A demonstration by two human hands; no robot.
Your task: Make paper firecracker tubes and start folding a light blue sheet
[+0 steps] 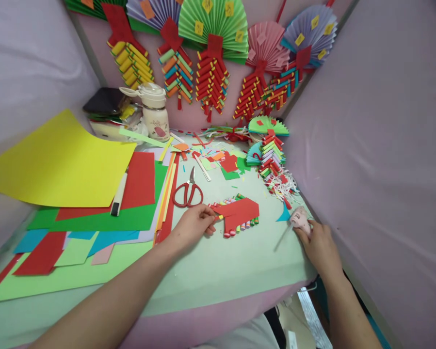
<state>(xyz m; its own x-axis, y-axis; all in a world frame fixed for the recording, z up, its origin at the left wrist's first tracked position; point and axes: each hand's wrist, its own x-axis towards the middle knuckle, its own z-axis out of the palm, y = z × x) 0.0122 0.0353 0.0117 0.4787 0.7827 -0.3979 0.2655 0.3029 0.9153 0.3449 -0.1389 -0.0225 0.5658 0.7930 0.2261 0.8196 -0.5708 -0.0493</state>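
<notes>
A red paper piece [245, 212] lies in the middle of the table, with small rolled paper tubes [244, 226] in several colours along its two long sides. At its left end, my left hand [198, 223] is closed in a pinch, and a bit of yellow and red paper [219, 217] shows at the fingertips. Over at the table's right edge, my right hand [320, 246] has its fingers closed round a pale pink glue gun [300, 218]. A thin greyish rod sticks out from the gun toward the lower left. Red-handled scissors [188, 192] rest just beyond my left hand.
Coloured paper sheets [94, 218] and a utility knife [119, 195] cover the left side. Paper scraps [229, 162] lie at the back, near a white bottle [155, 114]. A small finished fan ornament [270, 148] stands right; larger fans [213, 24] hang behind. Curtains flank both sides.
</notes>
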